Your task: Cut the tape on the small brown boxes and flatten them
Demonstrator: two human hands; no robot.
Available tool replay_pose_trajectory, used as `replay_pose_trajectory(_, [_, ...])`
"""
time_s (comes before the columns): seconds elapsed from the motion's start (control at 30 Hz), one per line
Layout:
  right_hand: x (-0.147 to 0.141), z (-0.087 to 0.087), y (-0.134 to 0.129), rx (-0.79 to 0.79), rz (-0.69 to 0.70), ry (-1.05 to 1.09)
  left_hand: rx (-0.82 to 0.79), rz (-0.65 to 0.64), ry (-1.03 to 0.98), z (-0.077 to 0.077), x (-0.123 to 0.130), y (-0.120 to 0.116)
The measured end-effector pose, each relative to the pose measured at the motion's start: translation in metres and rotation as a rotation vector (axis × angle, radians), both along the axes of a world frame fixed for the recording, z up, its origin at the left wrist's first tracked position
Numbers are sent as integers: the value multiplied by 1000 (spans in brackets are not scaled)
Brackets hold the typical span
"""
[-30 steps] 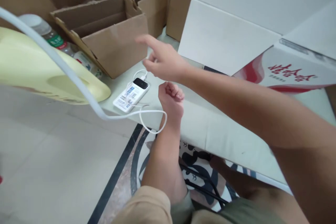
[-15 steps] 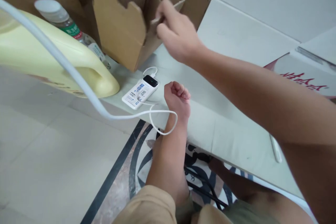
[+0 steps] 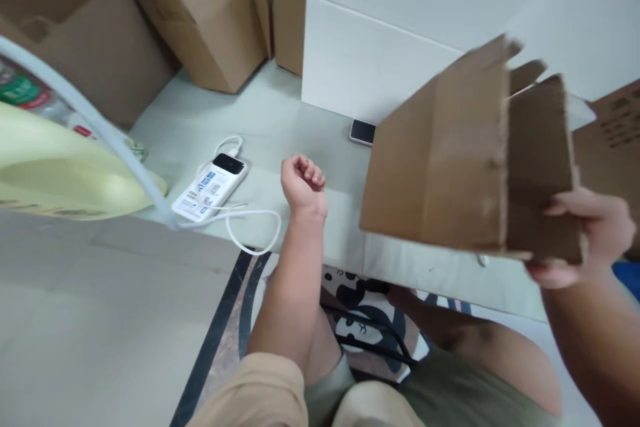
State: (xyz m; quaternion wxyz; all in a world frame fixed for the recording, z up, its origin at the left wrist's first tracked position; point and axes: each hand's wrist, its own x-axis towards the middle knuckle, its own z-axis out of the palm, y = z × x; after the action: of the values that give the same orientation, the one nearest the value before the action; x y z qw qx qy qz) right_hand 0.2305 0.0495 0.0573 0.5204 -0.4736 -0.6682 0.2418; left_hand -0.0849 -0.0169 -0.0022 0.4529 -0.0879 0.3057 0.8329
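Observation:
My right hand [image 3: 595,233] grips the edge of an open brown cardboard box [image 3: 440,160], which is tilted over the right part of the table [image 3: 280,120]. Its thumb and fingers pinch the box wall. My left hand [image 3: 303,185] rests palm up near the table's front edge, fingers curled in a loose fist with nothing visible in it. Left of that hand lies a white power bank [image 3: 210,190] with a black display end and a thin white cable [image 3: 270,217]. A dark-screened phone [image 3: 362,132] lies behind, partly covered by the box.
More cardboard boxes [image 3: 220,20] stand at the back left, beside a large white box [image 3: 370,57]. A pale yellow jug [image 3: 65,167] and a labelled bottle [image 3: 25,90] are at far left, with a thick white tube [image 3: 107,137] crossing in front. Another printed carton [image 3: 617,123] is at right.
My right hand has moved from the back left to the right, carrying a cardboard box with it. The view has shifted right, and the phone now shows. My left hand remains curled.

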Motion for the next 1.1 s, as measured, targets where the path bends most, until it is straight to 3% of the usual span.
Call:
replay_pose_trajectory(0.13, [40,-1,-20,587,498,-407,52,-86,289,-13,29,23])
replay_pose_trajectory(0.2, [44,0,-29,707,592,-470,103,-131,486,-18,48,34])
replay_pose_trajectory(0.33, [44,-13,-43,638,597,-438,296,-322,832,-18,86,48])
replay_pose_trajectory(0.47, [42,-45,-53,485,536,-274,393,-482,919,-9,107,46])
replay_pose_trajectory(0.63, [38,-70,-59,392,486,-97,289,-335,986,-6,112,47])
replay_pose_trajectory(0.73, [34,-74,-63,317,435,-59,246,-210,1038,-15,113,50])
replay_pose_trajectory(0.83, [32,-76,-68,244,474,-40,193,-165,1115,-26,111,51])
replay_pose_trajectory(0.97, [32,-83,-71,211,572,-49,158,-291,1337,-36,100,47])
replay_pose_trajectory(1.1, [32,-90,-67,244,665,-83,234,-431,1554,-38,88,46])
